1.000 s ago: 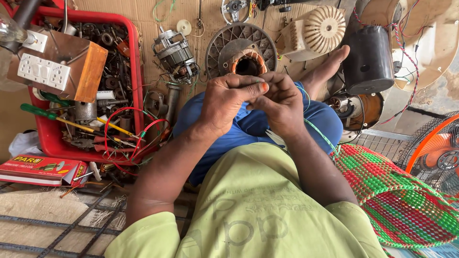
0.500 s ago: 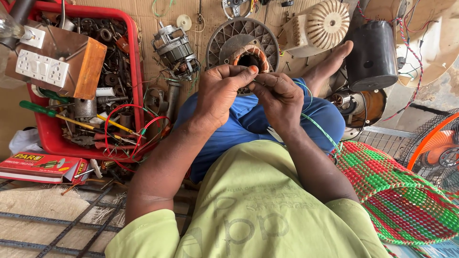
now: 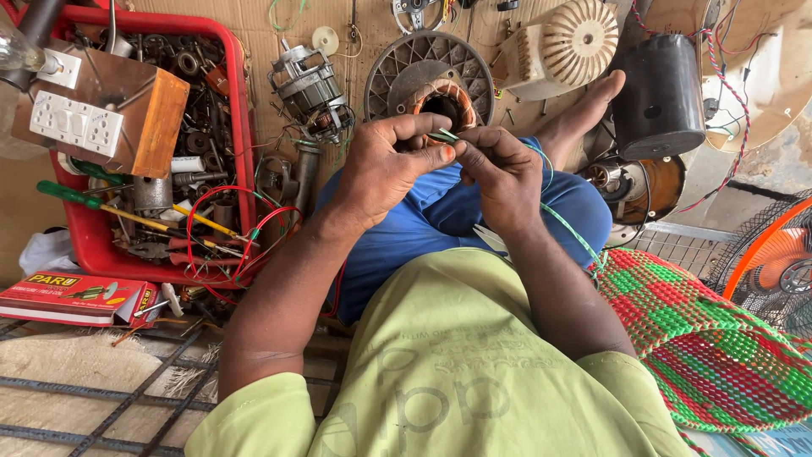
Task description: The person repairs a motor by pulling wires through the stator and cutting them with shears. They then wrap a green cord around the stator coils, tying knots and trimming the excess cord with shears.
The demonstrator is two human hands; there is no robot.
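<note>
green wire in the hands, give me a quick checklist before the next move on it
1. Green wire pinched by both hands: ok, left hand and right hand meet on its end.
2. Wire tail free: ok, it trails over the right wrist down toward the woven mat, no snag visible.
3. Wire tip condition: cannot tell, too small.
4. Stator with copper winding within reach: ok, just beyond the hands.
5. Tools close: ok, screwdrivers lie in the red crate at the left.
</note>
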